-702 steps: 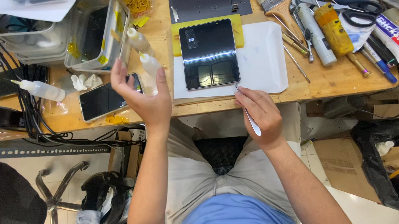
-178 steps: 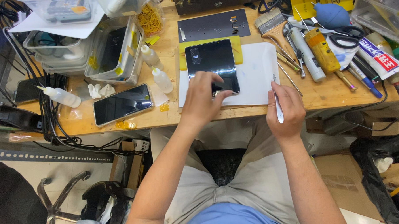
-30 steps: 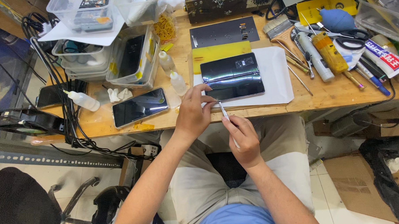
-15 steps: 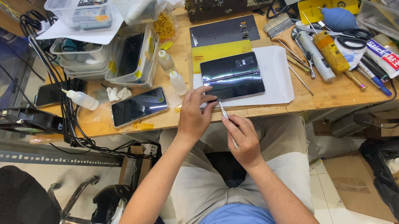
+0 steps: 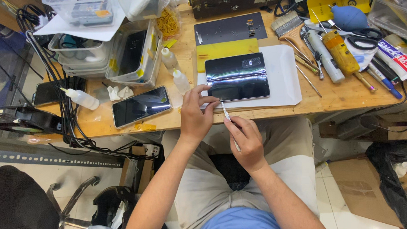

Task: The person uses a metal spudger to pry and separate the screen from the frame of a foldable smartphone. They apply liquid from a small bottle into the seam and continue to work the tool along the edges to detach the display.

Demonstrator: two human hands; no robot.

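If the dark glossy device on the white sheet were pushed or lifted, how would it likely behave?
The device looks flat and rigid, so it probably lifts stiffly. Its glossy face mirrors the lights, so it may be slippery and fragile. Lying on the loose white sheet, it could slide unless the left hand steadies it.

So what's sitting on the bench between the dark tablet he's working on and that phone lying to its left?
In the head view, a small clear squeeze bottle stands between the tablet and the phone.
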